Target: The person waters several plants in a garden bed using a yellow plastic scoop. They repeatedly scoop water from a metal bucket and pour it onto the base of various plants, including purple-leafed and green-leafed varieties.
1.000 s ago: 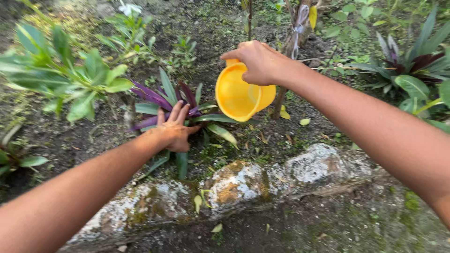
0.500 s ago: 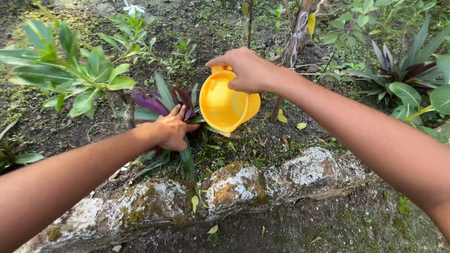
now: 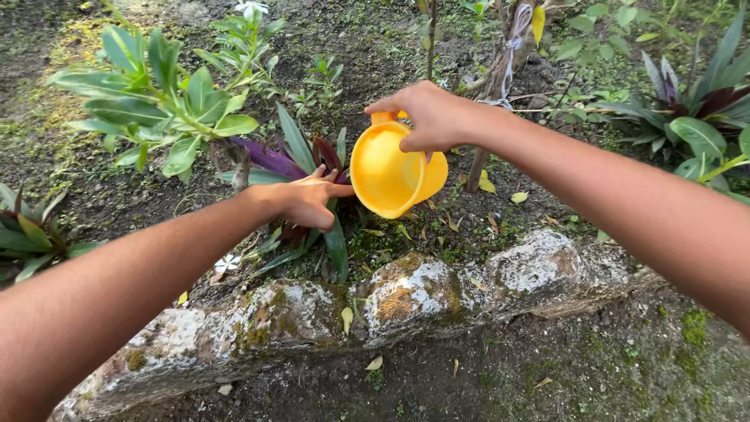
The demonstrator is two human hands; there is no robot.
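Yellow jug (image 3: 391, 173), one, in right hand (image 3: 433, 117) grip; left hand (image 3: 306, 200) open on one purple plant (image 3: 291, 160).

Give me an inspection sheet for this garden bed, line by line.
Surface: dark soil behind a mossy stone edging.
Job's things: yellow jug, tipped on its side; purple-green plant.
Clutter: fallen leaves on soil and stones.
Hands: right hand grips the jug; left hand rests on the plant's leaves.
Cables: nothing seen; a pale tie wraps a thin trunk.
Surroundings: leafy shrub to the left.
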